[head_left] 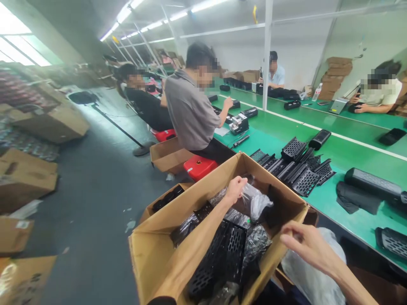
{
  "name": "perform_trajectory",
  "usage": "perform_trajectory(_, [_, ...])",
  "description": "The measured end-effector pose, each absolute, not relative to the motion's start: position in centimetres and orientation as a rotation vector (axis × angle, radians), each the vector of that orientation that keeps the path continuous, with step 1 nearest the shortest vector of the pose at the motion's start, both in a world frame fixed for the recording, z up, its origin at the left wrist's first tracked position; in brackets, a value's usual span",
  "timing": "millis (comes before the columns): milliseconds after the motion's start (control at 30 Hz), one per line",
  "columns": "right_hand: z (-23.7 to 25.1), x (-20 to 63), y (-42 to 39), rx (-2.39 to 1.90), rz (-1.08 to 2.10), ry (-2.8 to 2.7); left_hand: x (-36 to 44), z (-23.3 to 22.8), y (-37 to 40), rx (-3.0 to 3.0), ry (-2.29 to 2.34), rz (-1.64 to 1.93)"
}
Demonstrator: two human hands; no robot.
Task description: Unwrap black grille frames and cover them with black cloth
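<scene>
Inside cardboard box [152, 250]: left hand [237, 189] pinches plastic bag [259, 204], bag lying rightward. Right hand [302, 240] half-open, seemingly empty, at box's right rim.

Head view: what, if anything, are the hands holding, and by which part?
The left hand pinches a clear plastic bag by one end; the right hand holds nothing visible.

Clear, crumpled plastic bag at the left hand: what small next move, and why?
Probably lift the clear, crumpled plastic bag out of the brown cardboard box: the left hand appears to pinch it, and black perforated plastic panels lie in the box too.
</scene>
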State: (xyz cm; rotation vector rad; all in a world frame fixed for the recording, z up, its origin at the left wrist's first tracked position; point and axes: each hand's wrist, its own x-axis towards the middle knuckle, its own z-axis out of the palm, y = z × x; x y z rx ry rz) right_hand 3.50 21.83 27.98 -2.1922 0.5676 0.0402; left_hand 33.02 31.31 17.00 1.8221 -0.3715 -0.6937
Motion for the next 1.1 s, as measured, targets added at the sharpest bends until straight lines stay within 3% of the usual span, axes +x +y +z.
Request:
perform_trajectory(233, [23.0,11.9,21.9,-2.215,-0.126,0.733,30.7,18.5,32.4,1.615,-0.245,-0.769])
perform_trajectory(667, [25.9,12.3,18.7,-2.223,-0.197,0.406,28.4,14.9,35.7,1.618,-0.335,-1.036])
perform_trajectory(933, [26.1,13.8,17.0,-2.097,-0.355,0.514,24.8,17.1,35.4,1.642,-0.67,-0.688])
perform_trajectory(1100, [26.2,12.7,14.4,-2.024,-0.547,0.764,25.8,20.0,33.6,1.533,-0.506,-0.614])
